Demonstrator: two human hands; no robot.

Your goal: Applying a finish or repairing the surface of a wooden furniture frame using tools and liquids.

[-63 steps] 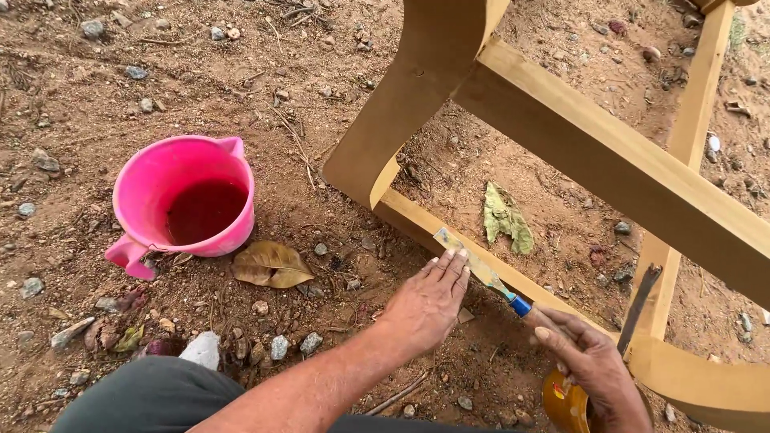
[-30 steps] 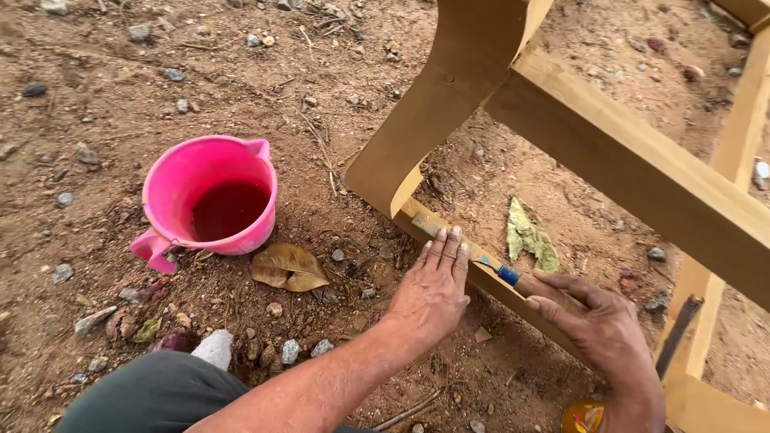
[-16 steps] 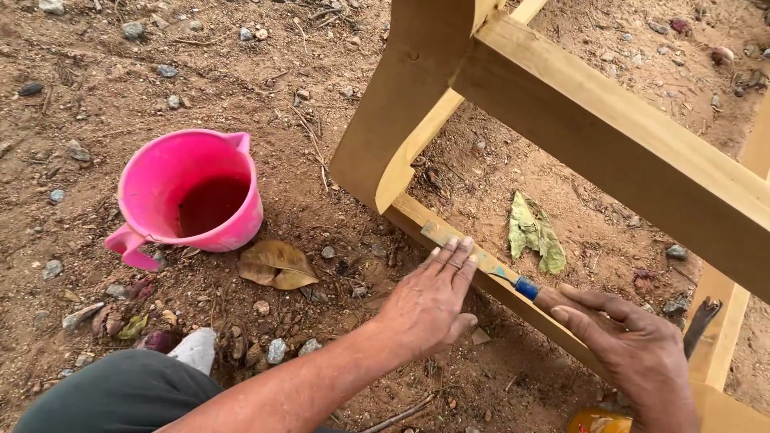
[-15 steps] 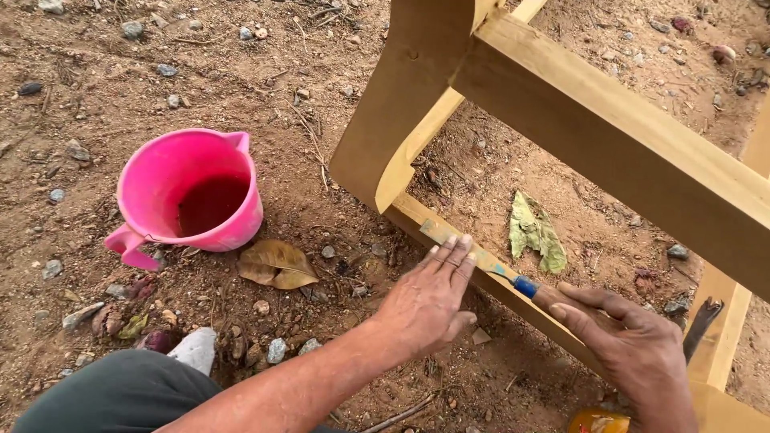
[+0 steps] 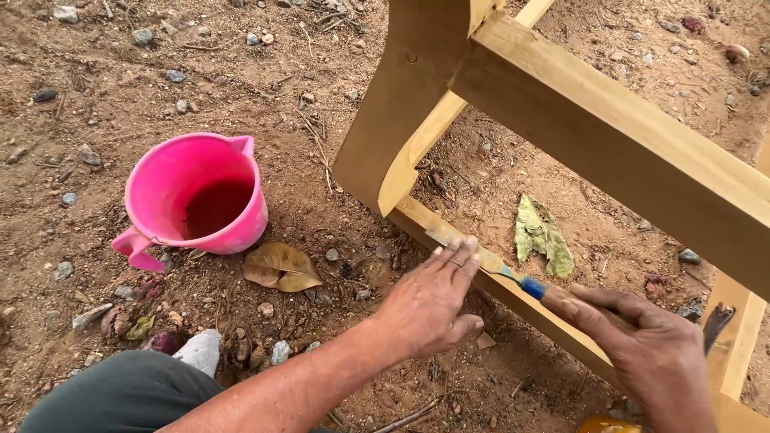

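Dirt ground (image 5: 120, 96) — hands (image 5: 429, 305) on chisel (image 5: 481, 258)

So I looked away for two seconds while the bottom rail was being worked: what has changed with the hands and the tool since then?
Little. The left hand has crept slightly up the wooden frame's bottom rail, fingertips pressing the flat blade tool down. The right hand still grips its handle, now more in view. The pink jug and dry leaf lie as before.
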